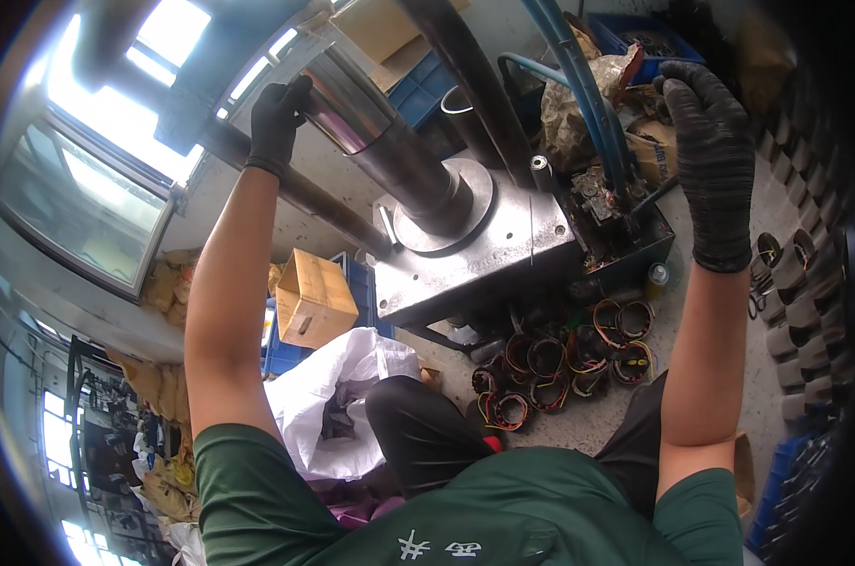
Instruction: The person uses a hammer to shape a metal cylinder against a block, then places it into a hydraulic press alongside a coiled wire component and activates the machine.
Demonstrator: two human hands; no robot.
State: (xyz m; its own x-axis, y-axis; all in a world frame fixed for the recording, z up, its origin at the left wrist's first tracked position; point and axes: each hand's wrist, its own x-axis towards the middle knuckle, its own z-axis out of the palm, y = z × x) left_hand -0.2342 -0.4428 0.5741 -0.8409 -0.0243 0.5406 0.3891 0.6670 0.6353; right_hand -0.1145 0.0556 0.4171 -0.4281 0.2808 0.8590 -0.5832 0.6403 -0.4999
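My left hand (276, 124), in a black glove, is raised at the upper left. Its fingers curl against the edge of a shiny metal cylinder (335, 121). That cylinder stands in line with a darker round post (413, 174), which rises from a disc (470, 203) on a steel press table (507, 247). My right hand (710, 156), also black-gloved, is held up at the right, apart from the press. Its fingers are bent together towards the thumb; whatever may lie between them is hidden.
Several wound stator rings with coloured wires (545, 358) lie on the floor below the press. An open white sack (300, 401) and a cardboard box (316, 300) stand left. Blue hoses (578, 71) run beside a dark column (474, 80). Stacked metal parts (805, 330) line the right.
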